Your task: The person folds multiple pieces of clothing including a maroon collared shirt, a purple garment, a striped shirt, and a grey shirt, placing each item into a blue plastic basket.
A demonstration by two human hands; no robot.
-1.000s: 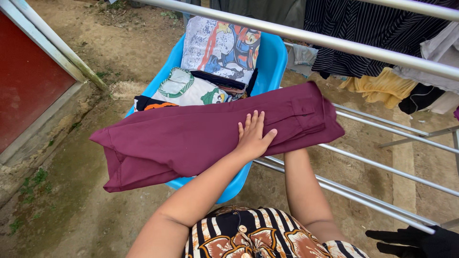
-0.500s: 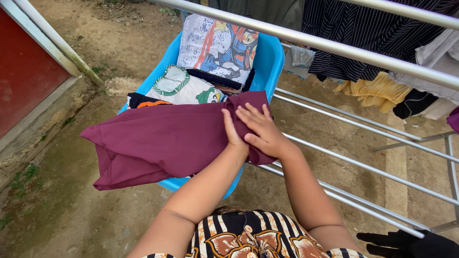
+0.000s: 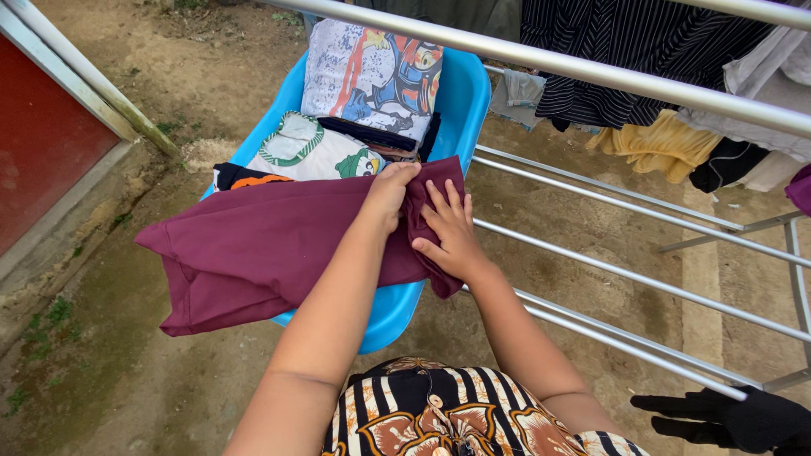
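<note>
Maroon garment (image 3: 270, 245): folded over, lying flat across blue tub rim, right end doubled.

Bare forearms, bare hands, sleeveless top (image 3: 439, 414) in black-and-white stripes with brown and orange floral motifs, small buttons

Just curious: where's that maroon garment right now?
The maroon garment lies across the blue basket, centre-left in the head view, under both hands.

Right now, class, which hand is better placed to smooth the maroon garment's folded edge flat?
Probably the right hand: it lies flat and open on the maroon garment, while the left hand grips the fold's corner.
</note>
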